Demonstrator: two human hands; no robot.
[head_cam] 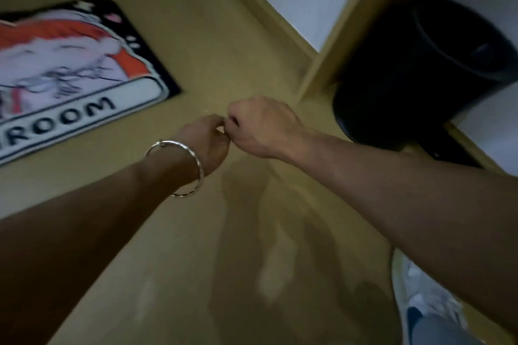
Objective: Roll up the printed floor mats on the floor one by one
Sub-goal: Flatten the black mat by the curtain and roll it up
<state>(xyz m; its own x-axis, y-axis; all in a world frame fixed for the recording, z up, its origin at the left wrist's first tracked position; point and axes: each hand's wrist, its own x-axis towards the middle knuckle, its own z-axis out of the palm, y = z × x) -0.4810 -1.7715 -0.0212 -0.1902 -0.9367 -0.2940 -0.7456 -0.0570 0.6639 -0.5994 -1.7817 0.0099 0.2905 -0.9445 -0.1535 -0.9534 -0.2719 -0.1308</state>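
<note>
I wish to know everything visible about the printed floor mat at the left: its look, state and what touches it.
The printed floor mat lies flat and unrolled on the floor, at the left, cut off by the picture's edge. It has a black border, a white panel with black letters ROOM, and a blurred white figure with a red hat. It looks soft, like fabric. The left hand and the right hand are apart from it.

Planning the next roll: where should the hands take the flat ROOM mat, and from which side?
Probably the black-bordered end of the printed mat just past the letters ROOM, at the corner nearest the left hand and right hand. It lies flat on the floor, so come in low from that side, slide fingertips under the border and pinch.
</note>
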